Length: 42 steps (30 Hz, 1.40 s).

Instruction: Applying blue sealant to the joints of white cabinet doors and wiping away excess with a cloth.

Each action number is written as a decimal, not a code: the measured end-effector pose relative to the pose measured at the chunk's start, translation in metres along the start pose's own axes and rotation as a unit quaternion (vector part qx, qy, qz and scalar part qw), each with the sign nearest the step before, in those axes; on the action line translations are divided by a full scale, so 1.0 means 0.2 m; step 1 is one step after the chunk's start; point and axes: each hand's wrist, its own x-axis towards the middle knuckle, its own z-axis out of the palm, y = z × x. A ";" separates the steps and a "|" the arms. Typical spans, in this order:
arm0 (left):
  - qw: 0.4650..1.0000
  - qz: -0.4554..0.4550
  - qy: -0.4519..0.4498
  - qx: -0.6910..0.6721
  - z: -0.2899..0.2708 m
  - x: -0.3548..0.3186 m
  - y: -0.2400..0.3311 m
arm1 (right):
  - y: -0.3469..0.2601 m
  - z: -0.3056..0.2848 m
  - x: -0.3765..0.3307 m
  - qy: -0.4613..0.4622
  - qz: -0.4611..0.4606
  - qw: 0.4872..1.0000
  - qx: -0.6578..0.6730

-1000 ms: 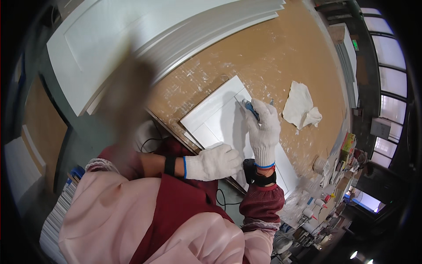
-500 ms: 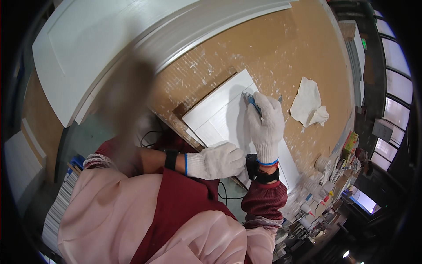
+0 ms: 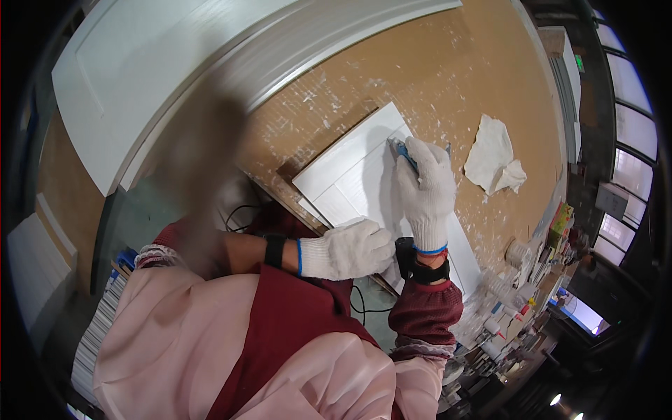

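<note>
A white door-like panel (image 3: 350, 168) with a thin groove line lies aslant on the brown workbench. My right hand (image 3: 425, 185), in a white knit glove, is closed round a small blue-handled tool (image 3: 405, 154). Its greyish tip meets the panel near the groove at the far end, and most of its handle is hidden in my fist. My left hand (image 3: 350, 250), gloved too, rests with curled fingers over the panel's near left edge. What lies under those fingers is hidden.
The workbench (image 3: 420, 77) is flecked with white paint. A crumpled off-white cloth (image 3: 490, 154) lies right of the panel. Large white panels (image 3: 175, 49) stand at the far left. Bottles and tubs (image 3: 500, 315) crowd the right side. A blurred brown shape blocks part of the left.
The whole scene has shifted slightly in the picture. My right hand, with the blue-handled tool, stays near the panel's groove, and my left hand keeps its place on the edge.
</note>
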 end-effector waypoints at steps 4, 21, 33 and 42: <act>0.999 -0.023 0.029 0.002 0.02 0.00 0.01 | 0.03 -0.02 -0.03 -0.018 0.014 1.000 -0.018; 0.997 0.001 -0.044 -0.067 -0.06 0.04 0.00 | 0.05 -0.29 -0.37 0.092 0.191 0.977 0.017; 0.968 -0.047 -0.180 -0.170 -0.39 0.00 -0.09 | -0.15 -0.24 -1.17 0.271 0.466 0.816 0.210; 0.960 -0.074 -0.245 -0.113 -0.39 -0.03 0.00 | -0.15 -0.19 -1.35 0.313 0.469 0.801 0.200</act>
